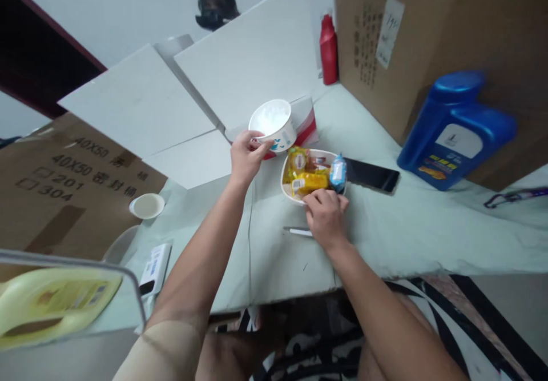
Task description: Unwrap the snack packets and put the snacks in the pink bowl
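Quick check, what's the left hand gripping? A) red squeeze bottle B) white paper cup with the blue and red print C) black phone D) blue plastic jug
B: the left hand is closed around the side of the white paper cup with the blue and red print, held tilted above the table, while the blue plastic jug, black phone and red squeeze bottle sit untouched.

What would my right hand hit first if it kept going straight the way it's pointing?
Probably the yellow snack packet in the white bowl: the right hand rests at the bowl's near rim, fingers aimed into it, though depth is hard to judge.
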A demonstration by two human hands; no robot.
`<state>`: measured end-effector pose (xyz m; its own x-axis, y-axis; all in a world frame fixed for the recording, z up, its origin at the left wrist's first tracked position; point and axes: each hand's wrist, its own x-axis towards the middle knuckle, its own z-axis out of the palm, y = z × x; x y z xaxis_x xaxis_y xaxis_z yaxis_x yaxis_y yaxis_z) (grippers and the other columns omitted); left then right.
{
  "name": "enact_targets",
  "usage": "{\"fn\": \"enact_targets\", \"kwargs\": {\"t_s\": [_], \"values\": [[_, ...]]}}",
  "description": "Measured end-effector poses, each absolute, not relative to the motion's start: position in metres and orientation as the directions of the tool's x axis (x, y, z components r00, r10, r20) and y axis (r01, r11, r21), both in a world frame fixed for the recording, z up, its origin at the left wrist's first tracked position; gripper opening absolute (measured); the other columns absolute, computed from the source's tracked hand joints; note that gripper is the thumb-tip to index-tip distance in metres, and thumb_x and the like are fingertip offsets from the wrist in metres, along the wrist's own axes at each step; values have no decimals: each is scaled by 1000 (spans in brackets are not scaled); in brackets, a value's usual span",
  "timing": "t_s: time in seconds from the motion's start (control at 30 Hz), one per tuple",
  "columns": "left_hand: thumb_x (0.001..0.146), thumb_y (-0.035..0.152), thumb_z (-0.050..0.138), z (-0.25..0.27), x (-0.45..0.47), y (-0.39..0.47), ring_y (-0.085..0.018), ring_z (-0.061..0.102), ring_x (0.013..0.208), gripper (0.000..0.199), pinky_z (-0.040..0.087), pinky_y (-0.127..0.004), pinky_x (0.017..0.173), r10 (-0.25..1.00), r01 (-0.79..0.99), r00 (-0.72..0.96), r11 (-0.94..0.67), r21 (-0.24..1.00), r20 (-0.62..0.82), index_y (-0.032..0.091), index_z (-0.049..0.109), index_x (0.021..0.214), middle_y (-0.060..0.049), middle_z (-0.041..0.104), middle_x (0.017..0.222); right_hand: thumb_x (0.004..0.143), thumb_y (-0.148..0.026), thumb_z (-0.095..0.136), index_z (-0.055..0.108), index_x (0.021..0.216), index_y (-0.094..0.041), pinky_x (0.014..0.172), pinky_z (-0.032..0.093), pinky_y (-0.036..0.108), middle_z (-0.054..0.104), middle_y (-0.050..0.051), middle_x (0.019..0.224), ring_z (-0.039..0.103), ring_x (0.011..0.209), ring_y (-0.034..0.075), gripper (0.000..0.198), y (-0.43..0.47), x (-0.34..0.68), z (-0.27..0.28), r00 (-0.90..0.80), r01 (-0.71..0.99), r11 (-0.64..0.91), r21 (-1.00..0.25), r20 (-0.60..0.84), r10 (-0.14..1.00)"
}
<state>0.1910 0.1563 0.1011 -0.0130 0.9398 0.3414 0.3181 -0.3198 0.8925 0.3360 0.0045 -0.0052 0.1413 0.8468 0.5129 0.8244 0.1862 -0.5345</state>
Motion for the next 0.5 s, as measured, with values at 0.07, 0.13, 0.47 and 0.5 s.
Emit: {"fn": "enact_targets", "kwargs": {"t_s": [0.07, 0.13, 0.47, 0.5], "values": [[66, 28, 80, 117, 230, 165, -10, 47, 55, 24, 35, -20, 53, 923, 342, 122, -383, 858, 364, 17, 66, 83, 4, 53, 59, 83, -9, 60, 66, 81, -23, 81, 24, 36, 63, 2, 86, 47, 88, 20, 16, 5, 339, -5, 144, 816, 199, -542, 525, 839], [67, 27, 78, 124, 267, 177, -10, 46, 52, 21, 33, -21, 52, 901, 409, 259, -429, 806, 348, 16, 67, 81, 4, 51, 55, 84, -9, 61, 65, 79, -22, 78, 24, 35, 63, 1, 84, 47, 85, 19, 15, 7, 342, -5, 167, 808, 196, -556, 535, 828], [45, -10, 74, 102, 393, 256, -15, 52, 62, 44, 43, -28, 62, 944, 434, 329, -168, 885, 18, 16, 65, 80, 2, 53, 66, 89, -14, 59, 63, 77, -23, 74, 24, 34, 61, 0, 79, 46, 80, 18, 16, 24, 363, -5, 279, 785, 155, -600, 567, 775], [47, -10, 72, 101, 396, 259, -16, 54, 63, 47, 44, -29, 63, 952, 430, 305, -150, 890, 13, 17, 65, 85, 1, 53, 68, 89, -14, 60, 63, 77, -23, 74, 24, 34, 61, 0, 79, 46, 81, 18, 16, 24, 367, -5, 286, 785, 146, -602, 562, 776]]}}
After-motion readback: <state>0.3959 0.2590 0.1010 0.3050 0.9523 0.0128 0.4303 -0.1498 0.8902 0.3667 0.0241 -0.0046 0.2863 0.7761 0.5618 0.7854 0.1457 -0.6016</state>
